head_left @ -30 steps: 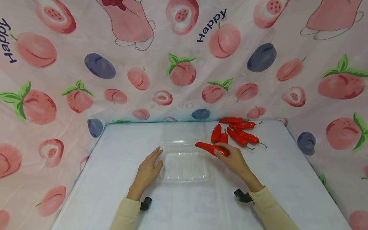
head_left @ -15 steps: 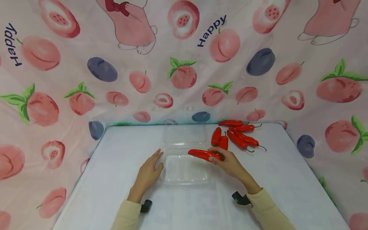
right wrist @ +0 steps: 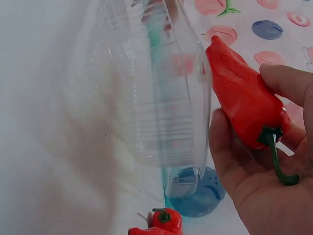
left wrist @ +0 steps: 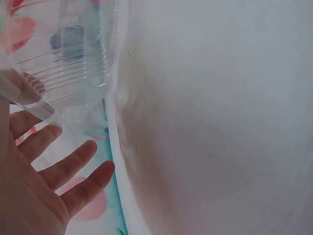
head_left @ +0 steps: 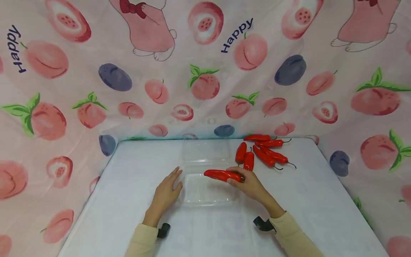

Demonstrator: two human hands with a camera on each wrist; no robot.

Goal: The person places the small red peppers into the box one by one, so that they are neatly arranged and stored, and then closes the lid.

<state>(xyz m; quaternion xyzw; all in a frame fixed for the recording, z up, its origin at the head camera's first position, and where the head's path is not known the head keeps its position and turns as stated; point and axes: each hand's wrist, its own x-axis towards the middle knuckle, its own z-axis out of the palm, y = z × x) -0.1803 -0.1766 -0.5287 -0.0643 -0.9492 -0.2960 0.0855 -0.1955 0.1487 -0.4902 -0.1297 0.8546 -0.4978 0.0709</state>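
A long red chili pepper point(head_left: 221, 175) with a green stem is held between the thumb and fingers of my right hand point(head_left: 248, 184), over the right part of a clear plastic box point(head_left: 205, 205). In the right wrist view the pepper point(right wrist: 244, 95) shows beside the box's rim, its stem toward the palm. The box lies with its hinged lid point(head_left: 205, 151) folded back toward the wall. My left hand point(head_left: 165, 191) rests at the box's left edge with fingers extended; in the left wrist view its fingers point(left wrist: 73, 166) are spread, the thumb side by the clear wall.
Several more red peppers point(head_left: 264, 155) lie loosely grouped at the back right of the white table point(head_left: 128, 171). A fruit-printed cloth point(head_left: 205, 53) hangs behind the table and along its sides. Each wrist wears a small black camera point(head_left: 263, 224).
My right hand has carried the red chili pepper leftward, from near the other peppers to over the box. My left hand has stayed at the box's left edge.
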